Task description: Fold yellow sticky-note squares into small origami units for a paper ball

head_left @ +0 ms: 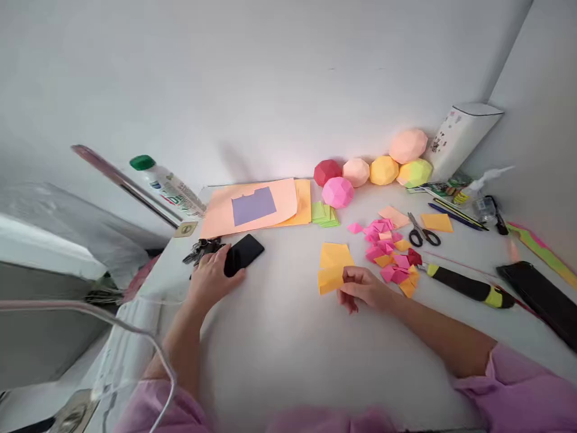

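My left hand (211, 273) is closed round the left end of a black phone (247, 251), which lies on the white table (270, 349). Thumb and fingers sit on opposite long edges of it. A bunch of keys (198, 249) lies just beyond that hand. Between the thumb and fingers of my right hand (363, 288) is a folded orange paper (330, 279), pinched by its right edge. Behind it, partly covered, is another orange paper (334, 254). Right of my right hand lies a pile of pink and orange folded paper pieces (387, 246).
Peach paper sheets (216, 210) and green sticky notes (325, 214) lie at the back. Faceted paper balls (338, 192) line the wall. Scissors (422, 231), a yellow-black cutter (469, 287) and a black case (541, 300) are rightward. A bottle (169, 186) stands back left.
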The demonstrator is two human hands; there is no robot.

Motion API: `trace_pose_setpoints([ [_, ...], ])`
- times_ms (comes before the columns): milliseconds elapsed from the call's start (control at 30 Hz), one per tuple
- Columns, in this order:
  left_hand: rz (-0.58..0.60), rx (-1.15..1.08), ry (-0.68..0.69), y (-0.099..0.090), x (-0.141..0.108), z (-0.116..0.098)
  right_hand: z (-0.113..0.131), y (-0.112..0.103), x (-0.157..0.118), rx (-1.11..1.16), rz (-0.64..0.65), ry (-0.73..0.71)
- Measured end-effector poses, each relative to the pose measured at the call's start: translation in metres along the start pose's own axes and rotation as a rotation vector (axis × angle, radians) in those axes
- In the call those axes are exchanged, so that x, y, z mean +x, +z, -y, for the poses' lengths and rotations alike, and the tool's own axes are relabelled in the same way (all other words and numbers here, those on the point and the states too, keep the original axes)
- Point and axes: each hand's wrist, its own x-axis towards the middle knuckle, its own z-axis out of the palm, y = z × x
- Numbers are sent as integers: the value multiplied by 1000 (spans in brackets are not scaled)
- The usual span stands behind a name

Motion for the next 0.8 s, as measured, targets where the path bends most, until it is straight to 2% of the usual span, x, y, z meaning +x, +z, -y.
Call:
trace_pose_setpoints([
  [267, -61, 60, 87, 5, -1, 1, 6, 1, 2, -10, -14, 16],
  [700, -113, 32, 93, 9, -4, 2, 9, 3, -1, -54, -10, 34],
  [800, -165, 36, 111, 13, -2, 2, 10, 3, 0, -53, -17, 40],
])
